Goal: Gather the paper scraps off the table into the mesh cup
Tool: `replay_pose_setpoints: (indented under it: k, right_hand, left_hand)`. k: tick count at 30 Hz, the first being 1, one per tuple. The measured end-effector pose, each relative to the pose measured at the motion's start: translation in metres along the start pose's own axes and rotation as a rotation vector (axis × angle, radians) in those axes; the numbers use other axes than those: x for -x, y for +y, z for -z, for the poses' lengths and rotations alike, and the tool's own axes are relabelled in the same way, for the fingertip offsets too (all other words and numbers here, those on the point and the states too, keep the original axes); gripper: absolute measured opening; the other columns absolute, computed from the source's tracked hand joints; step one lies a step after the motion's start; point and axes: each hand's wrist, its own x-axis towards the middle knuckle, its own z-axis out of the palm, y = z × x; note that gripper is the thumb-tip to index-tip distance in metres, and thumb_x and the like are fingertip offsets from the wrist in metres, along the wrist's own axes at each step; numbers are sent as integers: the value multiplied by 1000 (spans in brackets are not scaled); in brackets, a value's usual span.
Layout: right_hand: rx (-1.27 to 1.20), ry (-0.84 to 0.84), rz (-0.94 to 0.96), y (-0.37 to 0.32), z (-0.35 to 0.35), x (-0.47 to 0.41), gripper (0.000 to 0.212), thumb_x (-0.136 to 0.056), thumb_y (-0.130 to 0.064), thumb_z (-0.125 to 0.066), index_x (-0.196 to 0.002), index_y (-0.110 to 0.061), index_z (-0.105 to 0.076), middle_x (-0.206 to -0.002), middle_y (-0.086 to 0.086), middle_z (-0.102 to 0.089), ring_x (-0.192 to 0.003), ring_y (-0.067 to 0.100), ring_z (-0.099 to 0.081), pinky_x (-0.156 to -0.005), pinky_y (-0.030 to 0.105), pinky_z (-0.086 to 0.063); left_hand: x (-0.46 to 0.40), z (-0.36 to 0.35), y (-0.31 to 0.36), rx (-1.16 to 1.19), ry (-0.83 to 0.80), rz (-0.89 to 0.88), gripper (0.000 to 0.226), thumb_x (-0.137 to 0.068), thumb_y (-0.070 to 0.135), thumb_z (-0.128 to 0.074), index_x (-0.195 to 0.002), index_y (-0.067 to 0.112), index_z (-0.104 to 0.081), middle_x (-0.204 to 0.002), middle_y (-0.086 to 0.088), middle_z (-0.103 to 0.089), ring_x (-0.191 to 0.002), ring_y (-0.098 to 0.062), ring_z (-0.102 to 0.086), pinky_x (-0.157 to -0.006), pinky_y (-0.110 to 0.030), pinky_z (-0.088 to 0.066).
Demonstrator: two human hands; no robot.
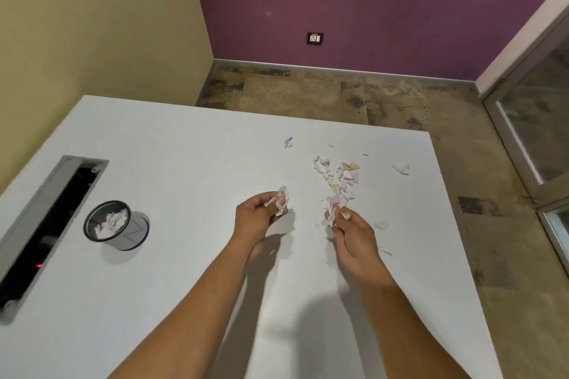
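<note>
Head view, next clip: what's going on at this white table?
A person is clearing torn paper. The left hand grips a wad of scraps, and the right hand pinches more scraps at the near end of the main pile. The mesh cup, off to the left, already holds some. Stray bits still lie on the table.

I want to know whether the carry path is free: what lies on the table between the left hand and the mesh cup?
Nothing: in the head view, the white table is bare between the left hand, which grips scraps, and the mesh cup.
</note>
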Motion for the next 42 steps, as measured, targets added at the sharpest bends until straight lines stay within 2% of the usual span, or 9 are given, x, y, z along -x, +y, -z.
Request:
replay_pose_setpoints:
  k: [6, 11, 15, 17, 21, 24, 35, 38, 42]
  right_hand:
    - [-29, -97, -62, 38, -58, 39, 13, -92, 6, -55, -92, -5, -62, -93, 5, -68, -77, 7, -67, -65, 12, -54]
    - [-8, -202, -103, 82, -120, 70, 22, -91, 7, -55, -112, 4, -59, -98, 9, -68, -84, 13, -67, -63, 14, -55]
    - [47, -272, -119, 111, -165, 92, 12, -91, 5, -57, -102, 3, -63, -93, 8, -69, -78, 12, -66, -62, 14, -54]
    - [72, -297, -126, 124, -184, 98, 17, -90, 3, -59, -107, 5, -62, -93, 8, -69, -79, 13, -66, -63, 14, -55]
    - [94, -298, -153, 148, -210, 103, 29, -88, 3, -63, -116, 7, -59, -91, 9, -70, -72, 10, -68, -64, 14, -55]
    - [101, -288, -162, 158, -221, 104, 25, -88, 3, -64, -112, 5, -61, -88, 9, -70, -65, 8, -68, -62, 14, -54]
    - [192, -222, -126, 171, -221, 80, 17, -86, 2, -66, -103, 5, -64, -91, 12, -71, -74, 12, -69, -72, 16, -56]
    - [221, -228, -125, 173, -222, 76, 11, -85, 0, -67, -96, 2, -67, -90, 10, -73, -76, 12, -70, -74, 16, -56]
    - [226, -251, -134, 177, -228, 73, 14, -86, 0, -66, -99, 3, -66, -87, 8, -74, -76, 13, -68, -74, 17, -56]
  left_hand:
    - [29, 81, 40, 92, 121, -63, 15, -84, 0, -70, -99, -3, -70, -93, -10, -71, -70, -20, -60, -71, -22, -55]
    - [43, 154, 69, 105, 246, -130, 11, -86, -3, -67, -96, -1, -67, -91, -10, -70, -70, -19, -60, -71, -21, -57]
    - [48, 212, 87, 49, 345, -160, 12, -85, 1, -71, -96, 1, -69, -94, -7, -73, -80, -17, -67, -71, -22, -56]
    - [47, 241, 92, -20, 418, -152, 8, -80, 8, -77, -86, 10, -73, -85, -1, -73, -80, -17, -68, -68, -21, -57]
    - [30, 287, 98, -287, 547, -138, 13, -63, 30, -85, -73, 26, -76, -95, -3, -74, -96, -25, -69, -87, -41, -57]
    - [24, 292, 111, -477, 594, -172, 15, -77, 16, -80, -70, 24, -70, -98, -6, -71, -96, -23, -64, -76, -28, -49]
    - [-33, 283, 112, -1373, 342, -114, 23, -89, 8, -55, -107, 9, -70, -110, -18, -61, -97, -35, -61, -75, -34, -50]
    - [-37, 281, 108, -1474, 283, -64, 25, -90, 8, -53, -111, 7, -66, -114, -17, -59, -103, -36, -60, -83, -37, -50]
    - [-34, 283, 118, -1431, 252, -74, 23, -90, 16, -56, -108, 11, -69, -110, -16, -62, -96, -35, -60, -75, -35, -49]
